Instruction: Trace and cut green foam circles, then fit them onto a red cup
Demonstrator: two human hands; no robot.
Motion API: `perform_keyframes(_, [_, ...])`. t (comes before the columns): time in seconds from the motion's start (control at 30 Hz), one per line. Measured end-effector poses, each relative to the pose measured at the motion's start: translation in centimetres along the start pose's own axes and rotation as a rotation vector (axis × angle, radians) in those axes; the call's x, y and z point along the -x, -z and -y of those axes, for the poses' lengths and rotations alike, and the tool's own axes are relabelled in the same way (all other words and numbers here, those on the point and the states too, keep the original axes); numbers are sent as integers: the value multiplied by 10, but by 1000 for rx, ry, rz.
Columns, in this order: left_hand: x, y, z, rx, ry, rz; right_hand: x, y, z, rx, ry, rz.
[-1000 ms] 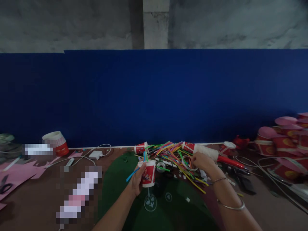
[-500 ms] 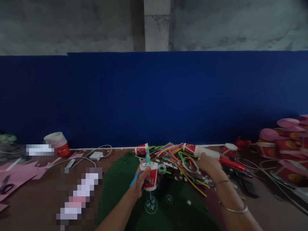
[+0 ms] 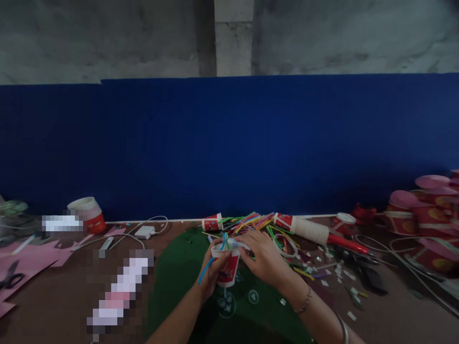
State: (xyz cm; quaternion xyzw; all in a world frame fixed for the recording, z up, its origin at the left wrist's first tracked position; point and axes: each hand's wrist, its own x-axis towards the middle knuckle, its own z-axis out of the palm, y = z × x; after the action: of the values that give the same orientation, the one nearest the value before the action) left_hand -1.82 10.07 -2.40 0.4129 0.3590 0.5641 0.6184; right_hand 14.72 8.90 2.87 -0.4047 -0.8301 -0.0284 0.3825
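My left hand (image 3: 211,267) is wrapped round a red and white paper cup (image 3: 230,271), held upright over the green mat. Blue and green drinking straws (image 3: 224,241) stick up at the cup's rim, and a blue straw end (image 3: 206,271) juts out past my left fingers. My right hand (image 3: 263,255) is at the cup's right rim, its fingers closed on a small whitish, slender thing (image 3: 238,244) that points at the straws. Its exact kind is hard to make out. The inside of the cup is mostly hidden.
Behind the hands lie a heap of coloured straws (image 3: 256,222), a tipped cup (image 3: 212,222) and a stack of paper cups (image 3: 310,231). White scraps (image 3: 339,271) litter the right. Scissors (image 3: 11,277) rest on pink paper (image 3: 32,258); decorated cups (image 3: 430,215) crowd the far right.
My right hand has come from beside the cup stack to the held cup's rim, bringing the small whitish thing. My left hand keeps its grip, with the cup slightly further right.
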Motion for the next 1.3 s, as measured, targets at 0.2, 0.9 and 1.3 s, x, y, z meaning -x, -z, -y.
perform_keyframes(0.2, [-1, -2, 5, 7, -27, 30, 0, 1, 3, 9, -18, -35])
perform_keyframes(0.9, [0, -1, 9, -221, -129, 277, -5, -17, -3, -694, -568, -117])
perform_keyframes(1.3, [12, -15, -1, -153, -160, 214, -5, -23, -6, -649, -686, -186])
